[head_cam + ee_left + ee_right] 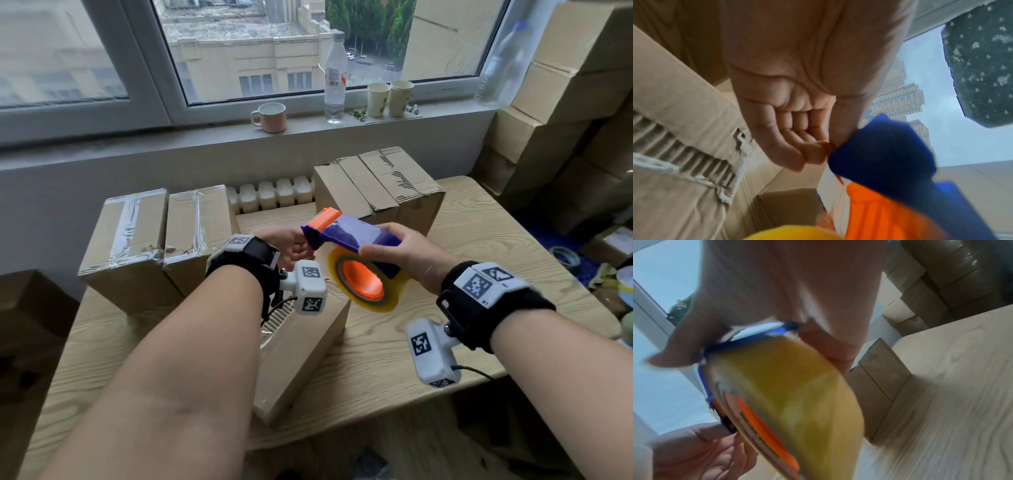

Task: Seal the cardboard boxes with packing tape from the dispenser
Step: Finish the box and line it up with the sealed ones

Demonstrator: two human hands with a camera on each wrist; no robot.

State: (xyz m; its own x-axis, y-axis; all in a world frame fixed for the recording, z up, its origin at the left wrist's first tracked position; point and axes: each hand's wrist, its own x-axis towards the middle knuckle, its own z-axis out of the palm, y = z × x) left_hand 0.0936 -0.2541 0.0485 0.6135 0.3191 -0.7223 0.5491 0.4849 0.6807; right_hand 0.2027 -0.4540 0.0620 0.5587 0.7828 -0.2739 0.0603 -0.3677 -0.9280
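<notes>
My right hand (400, 253) grips the blue and orange tape dispenser (356, 233) from above and holds it in the air over the table. Its yellowish tape roll (363, 284) hangs below and fills the right wrist view (797, 386). My left hand (291, 245) has curled fingers, and thumb and fingertips pinch at the dispenser's blue nose (890, 154). I cannot make out the tape end itself. A cardboard box (301, 342) with a torn corrugated strip lies under my left wrist. Two boxes with clear tape on top (126, 240) (195, 226) stand at the left.
Two untaped boxes (380, 185) stand side by side at the back of the wooden table (479, 240). A mug (270, 117), a bottle (335, 78) and paper cups (388, 97) sit on the window sill. Stacked boxes (565, 102) rise at the right.
</notes>
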